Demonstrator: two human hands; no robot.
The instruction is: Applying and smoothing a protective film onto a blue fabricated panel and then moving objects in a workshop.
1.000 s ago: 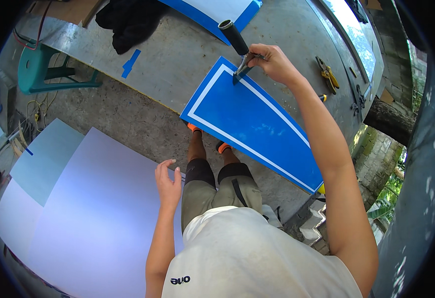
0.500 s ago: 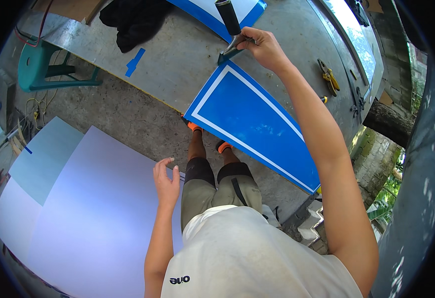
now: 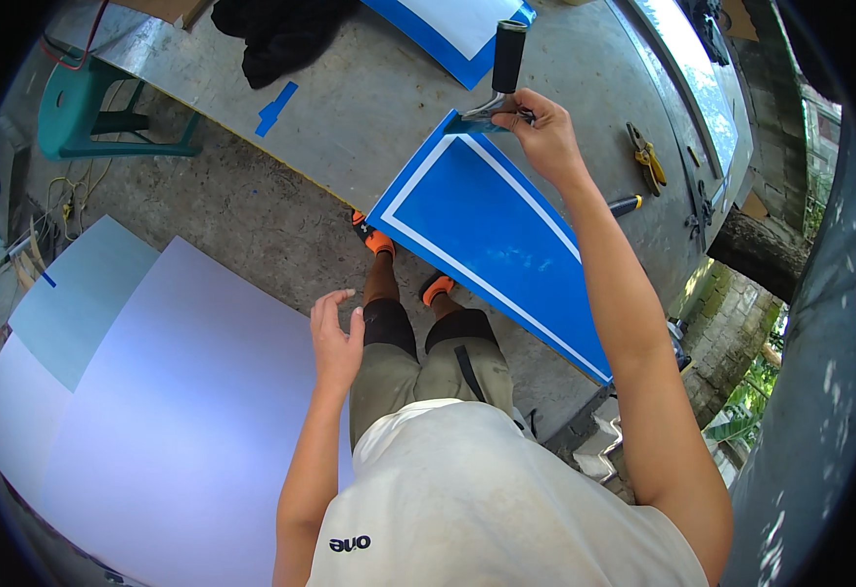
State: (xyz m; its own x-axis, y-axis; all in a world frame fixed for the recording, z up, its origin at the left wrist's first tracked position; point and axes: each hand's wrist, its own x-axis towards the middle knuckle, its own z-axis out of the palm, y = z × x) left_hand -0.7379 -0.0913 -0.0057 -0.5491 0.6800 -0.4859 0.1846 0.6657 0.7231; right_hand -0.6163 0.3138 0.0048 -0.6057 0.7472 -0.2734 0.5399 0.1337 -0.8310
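My right hand (image 3: 547, 137) is closed on a squeegee (image 3: 508, 61) with an upright black handle, a metal neck and a dark teal blade. The fingers grip it low, beside the neck. Its blade lies across the narrow far end of a blue panel (image 3: 492, 235) bordered by a white line. That panel rests on the metal table, its near side along the table edge. My left hand (image 3: 337, 338) is held in the air in front of my legs, fingers apart and slightly curled, holding nothing.
Yellow-handled pliers (image 3: 648, 161) and a yellow-and-black handle (image 3: 627, 205) lie right of my arm. Behind are another blue-edged panel (image 3: 477, 68), black cloth (image 3: 276, 39) and a blue scrap (image 3: 276, 110). A green stool (image 3: 71, 112) and large white sheets (image 3: 193, 391) stand left.
My right hand has brought the squeegee rightward and nearer, its blade now over the panel's far end. The left hand stays nearly in place. The whole view has shifted slightly.
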